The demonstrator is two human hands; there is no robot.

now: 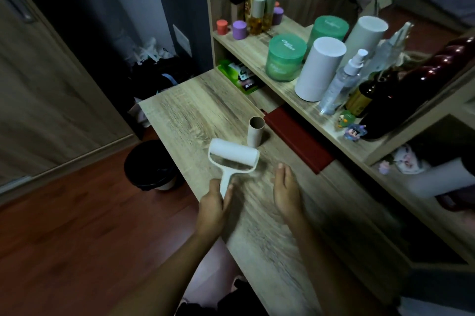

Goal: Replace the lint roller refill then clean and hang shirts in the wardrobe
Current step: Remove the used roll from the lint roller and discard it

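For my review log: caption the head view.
Left hand grips the lint roller at the desk; empty cardboard core upright nearby.

white lint roller [232,158], brown cardboard core [255,131], red book [298,139]

lint roller [232,157]: white, refill fitted, over desk [190,110] | cardboard core [255,133]: empty, upright, just behind

One lint roller [232,155], one cardboard core [255,133], one bin [150,169].
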